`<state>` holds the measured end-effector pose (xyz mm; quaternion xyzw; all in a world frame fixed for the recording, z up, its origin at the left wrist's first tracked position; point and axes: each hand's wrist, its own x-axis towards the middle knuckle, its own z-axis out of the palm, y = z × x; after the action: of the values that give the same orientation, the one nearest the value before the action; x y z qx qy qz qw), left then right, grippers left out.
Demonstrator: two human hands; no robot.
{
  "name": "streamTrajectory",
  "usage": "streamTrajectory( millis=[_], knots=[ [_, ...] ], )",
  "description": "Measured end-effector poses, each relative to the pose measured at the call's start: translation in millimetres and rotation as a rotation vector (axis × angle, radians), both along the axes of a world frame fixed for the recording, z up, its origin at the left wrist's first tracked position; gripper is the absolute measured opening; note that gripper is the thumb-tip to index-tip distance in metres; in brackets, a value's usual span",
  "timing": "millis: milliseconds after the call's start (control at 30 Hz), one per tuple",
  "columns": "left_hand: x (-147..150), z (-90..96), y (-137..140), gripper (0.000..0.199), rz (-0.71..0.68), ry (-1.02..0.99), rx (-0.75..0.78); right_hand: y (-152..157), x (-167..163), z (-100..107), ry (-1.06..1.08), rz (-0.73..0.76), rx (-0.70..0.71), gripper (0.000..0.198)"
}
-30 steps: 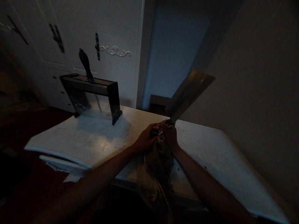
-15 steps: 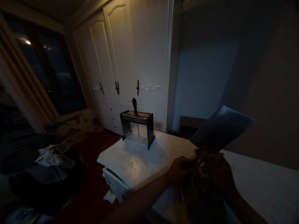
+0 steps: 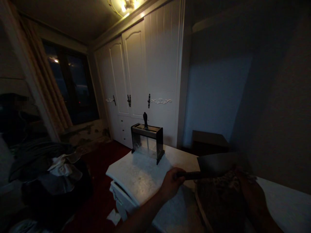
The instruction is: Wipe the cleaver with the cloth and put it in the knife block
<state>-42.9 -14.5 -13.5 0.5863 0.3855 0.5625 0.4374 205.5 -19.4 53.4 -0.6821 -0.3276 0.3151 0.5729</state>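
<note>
My left hand is closed round the dark handle of a cleaver. Its broad, flat blade points right, roughly level, above the table. My right hand presses a crumpled, rag-like cloth against the lower part of the blade; its fingers are partly lost in shadow. Below them lies a dark brown thing with a paler rim, its kind too dark to make out.
On the pale table stands a dark-framed holder with clear sides and a black-handled tool upright in it. A white wardrobe rises behind. Clothes are piled at left, beside a dim person. A brown box sits beyond the table.
The cleaver has swung from blade raised to roughly level. My left hand has shifted left along with the handle, away from the cloth. The view has tilted up a little.
</note>
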Motion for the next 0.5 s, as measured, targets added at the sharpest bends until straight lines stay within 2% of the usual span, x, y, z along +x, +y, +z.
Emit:
streamTrajectory(
  millis=[133, 233, 500],
  knots=[
    [-14.3, 10.8, -4.2, 0.044, 0.021, -0.423, -0.124, 6.6, 6.9, -8.7, 0.025, 0.022, -0.05, 0.048],
    [-25.2, 25.8, -7.9, 0.045, 0.102, -0.593, -0.128, 7.6, 5.7, -9.1, 0.001, 0.026, -0.014, 0.045],
    [-43.5, 78.9, -30.7, 0.047, 0.3, -0.432, -0.108, 10.0, -8.1, -18.4, -0.026, 0.193, -0.029, 0.042]
  ],
)
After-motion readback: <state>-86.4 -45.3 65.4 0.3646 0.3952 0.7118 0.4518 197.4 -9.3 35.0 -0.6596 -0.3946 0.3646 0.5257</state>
